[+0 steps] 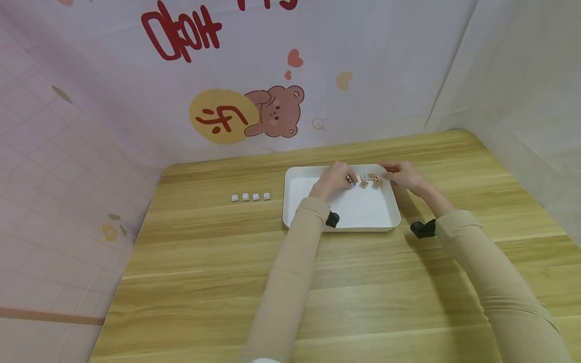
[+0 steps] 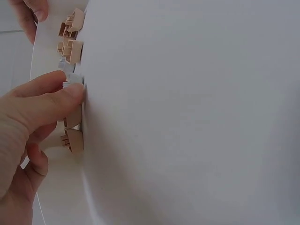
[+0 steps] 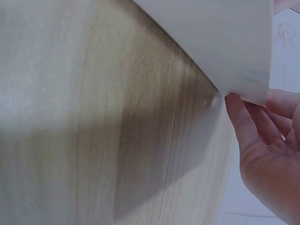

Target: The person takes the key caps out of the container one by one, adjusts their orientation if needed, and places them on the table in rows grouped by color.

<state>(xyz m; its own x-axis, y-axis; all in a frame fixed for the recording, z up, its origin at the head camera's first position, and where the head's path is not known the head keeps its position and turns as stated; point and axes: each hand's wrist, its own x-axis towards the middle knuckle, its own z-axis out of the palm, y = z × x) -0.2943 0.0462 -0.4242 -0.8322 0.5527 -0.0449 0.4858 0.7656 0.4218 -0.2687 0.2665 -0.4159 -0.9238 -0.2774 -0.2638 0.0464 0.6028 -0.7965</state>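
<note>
- Head view: soft, even, moderately bright light, with a faint pale sheen on the wooden tabletop (image 1: 195, 282).
- The right sleeve (image 1: 490, 272) casts a soft-edged shadow on the tabletop to its left.
- Wide-angle stretch shows toward that view's edges; detail on the white keycaps (image 1: 256, 196) is lost.
- Left wrist view: dimmer, greyish, the tray (image 2: 187, 93) almost textureless, soft shading near the left hand (image 2: 30, 112).
- Right wrist view: hazy, pale glare at left, a broad darker shadow beside the tray.
</note>
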